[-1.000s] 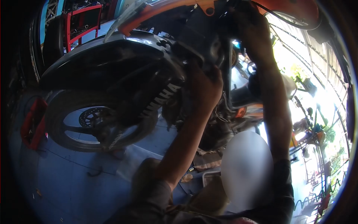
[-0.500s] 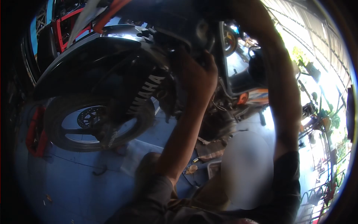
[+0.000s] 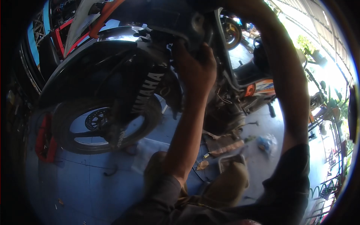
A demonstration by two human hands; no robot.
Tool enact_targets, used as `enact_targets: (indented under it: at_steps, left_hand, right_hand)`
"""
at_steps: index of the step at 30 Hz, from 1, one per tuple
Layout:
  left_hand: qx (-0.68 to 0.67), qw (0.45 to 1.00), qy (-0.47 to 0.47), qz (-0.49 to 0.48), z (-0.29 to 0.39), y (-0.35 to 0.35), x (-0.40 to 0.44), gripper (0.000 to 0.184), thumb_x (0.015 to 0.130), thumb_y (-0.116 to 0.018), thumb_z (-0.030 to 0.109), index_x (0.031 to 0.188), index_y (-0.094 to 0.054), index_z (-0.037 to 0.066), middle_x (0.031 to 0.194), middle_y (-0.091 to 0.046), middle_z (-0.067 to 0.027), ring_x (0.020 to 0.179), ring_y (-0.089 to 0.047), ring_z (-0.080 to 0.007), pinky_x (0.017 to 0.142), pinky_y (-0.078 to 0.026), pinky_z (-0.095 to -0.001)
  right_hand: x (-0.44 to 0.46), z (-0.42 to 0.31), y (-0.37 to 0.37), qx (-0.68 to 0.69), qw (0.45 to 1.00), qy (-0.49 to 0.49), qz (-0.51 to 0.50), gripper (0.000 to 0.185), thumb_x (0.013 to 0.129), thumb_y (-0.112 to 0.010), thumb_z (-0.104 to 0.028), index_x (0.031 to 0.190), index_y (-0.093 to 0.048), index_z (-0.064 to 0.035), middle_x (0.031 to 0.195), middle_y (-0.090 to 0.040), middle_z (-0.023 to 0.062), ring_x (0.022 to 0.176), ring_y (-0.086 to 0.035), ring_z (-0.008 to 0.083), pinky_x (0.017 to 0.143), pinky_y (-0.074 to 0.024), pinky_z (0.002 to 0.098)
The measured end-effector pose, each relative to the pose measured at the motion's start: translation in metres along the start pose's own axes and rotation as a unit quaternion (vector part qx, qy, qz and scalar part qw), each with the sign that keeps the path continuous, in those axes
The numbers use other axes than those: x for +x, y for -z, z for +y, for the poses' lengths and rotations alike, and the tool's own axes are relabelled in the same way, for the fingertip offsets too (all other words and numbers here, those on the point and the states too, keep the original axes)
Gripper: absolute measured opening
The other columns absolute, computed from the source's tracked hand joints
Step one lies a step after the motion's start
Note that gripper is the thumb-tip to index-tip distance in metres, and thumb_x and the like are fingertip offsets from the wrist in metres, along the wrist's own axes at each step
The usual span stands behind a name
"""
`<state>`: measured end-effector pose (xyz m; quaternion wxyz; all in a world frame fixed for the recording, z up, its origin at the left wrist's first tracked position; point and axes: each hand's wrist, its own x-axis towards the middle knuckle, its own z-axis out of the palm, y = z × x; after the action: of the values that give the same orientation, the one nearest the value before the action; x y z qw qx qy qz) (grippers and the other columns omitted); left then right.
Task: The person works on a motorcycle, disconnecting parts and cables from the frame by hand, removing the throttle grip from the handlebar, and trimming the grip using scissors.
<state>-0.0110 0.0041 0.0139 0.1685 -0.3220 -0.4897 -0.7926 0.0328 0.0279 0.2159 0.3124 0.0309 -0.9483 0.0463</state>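
Blue-grey floor (image 3: pixel 90 180) w/ thin joint lines, below L grip (image 3: pixel 197 69). Far L of grip: red metal frame (image 3: pixel 58 42), lt-blue upright (image 3: pixel 33 47) nr it, all dim. R of grip: v. bright daylight, green plants (image 3: pixel 305 44), pale ribbed sheeting (image 3: pixel 305 18) upper R, dark metal railings (image 3: pixel 330 193) lower R.

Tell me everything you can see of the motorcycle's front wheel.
The front wheel sits at the left, seen from the side, its outline stretched by the lens. Its dark, rubbery-looking tyre rings a rim with broad dark spokes; blue floor shows between them. A brake disc, metal by its look and pierced with holes, lies near the centre. The black fender arches above, and the fork cover lettered YAMAHA partly hides its right side. Whether the tyre rests on the floor is unclear.
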Motion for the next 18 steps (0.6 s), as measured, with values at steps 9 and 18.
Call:
enact_targets:
  at_steps: [9,18]
  left_hand:
    - [-0.182,0.982,0.002,0.042,0.014,0.007,0.002,0.04,0.084,-0.069,0.005,0.118,-0.053,-0.006,0.107,-0.063,-0.0175,0.097,-0.064,-0.0231,0.083,-0.052,-0.0342]
    - [-0.2,0.979,-0.031,0.018,-0.01,-0.002,0.009,0.053,0.084,-0.068,0.003,0.129,-0.042,-0.005,0.115,-0.059,-0.0188,0.104,-0.062,-0.0247,0.086,-0.052,-0.0345]
  right_hand:
    - [-0.007,-0.012,-0.015,0.023,0.993,-0.068,0.094,0.023,0.088,-0.063,-0.018,0.097,-0.067,0.0023,0.079,-0.068,0.0092,0.072,-0.066,0.0163,0.065,-0.052,0.0336]
    - [0.003,-0.017,0.0,-0.026,0.999,-0.027,0.006,0.021,0.082,-0.065,-0.014,0.096,-0.069,0.0021,0.079,-0.069,0.0113,0.073,-0.067,0.0182,0.068,-0.0524,0.0341]
